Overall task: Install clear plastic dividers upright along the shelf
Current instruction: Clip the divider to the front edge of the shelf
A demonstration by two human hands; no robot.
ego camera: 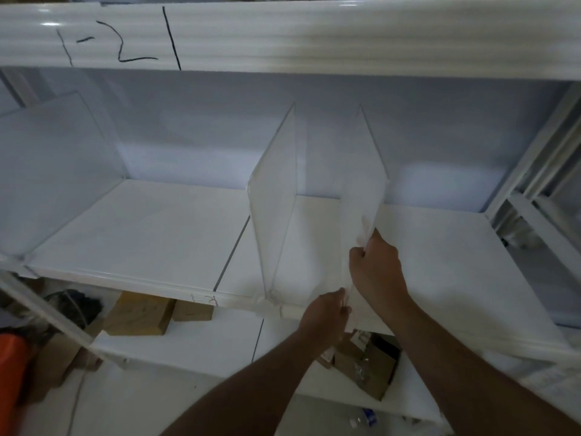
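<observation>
Two clear plastic dividers stand upright on the white shelf (141,234). The left divider (273,209) stands free, its foot at the shelf's front lip. Both my hands hold the front edge of the right divider (361,184). My right hand (377,272) grips that edge partway up, fingers closed around it. My left hand (325,316) pinches the same edge lower down, at the front lip. A third clear panel (53,171) leans at the shelf's far left end.
The upper shelf's front (283,36) carries black marker writing. Below, a lower shelf (176,344) holds cardboard boxes (138,313) and an open box (367,363). A white upright frame (534,171) bounds the right side. An orange object (12,369) sits at the lower left.
</observation>
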